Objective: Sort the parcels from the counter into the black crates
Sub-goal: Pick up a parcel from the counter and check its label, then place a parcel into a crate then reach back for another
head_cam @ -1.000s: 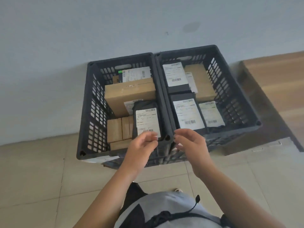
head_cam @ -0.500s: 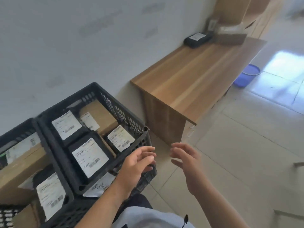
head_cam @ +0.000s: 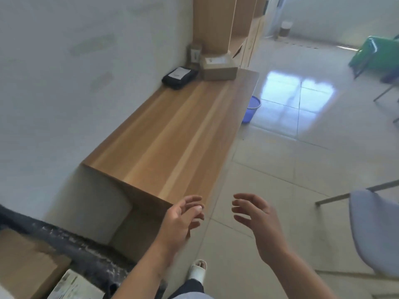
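A long wooden counter [head_cam: 172, 134] runs along the wall. At its far end lie a black parcel with a white label [head_cam: 179, 77] and a brown cardboard box [head_cam: 218, 68]. The rim of a black crate [head_cam: 71, 244] shows at the lower left, with a cardboard parcel [head_cam: 23, 264] and a labelled parcel [head_cam: 73, 287] in it. My left hand [head_cam: 183, 219] and my right hand [head_cam: 257, 214] hover empty over the floor by the counter's near end, fingers spread and relaxed.
A blue bucket [head_cam: 250, 108] stands on the tiled floor beyond the counter. A grey chair [head_cam: 375, 231] is at the right, a green seat [head_cam: 377, 55] farther back. A wooden cabinet [head_cam: 226, 22] rises behind the counter's far end.
The view has swung right from the crates to the counter. Both hands left the crate rim and now hang empty in the air, fingers spread.
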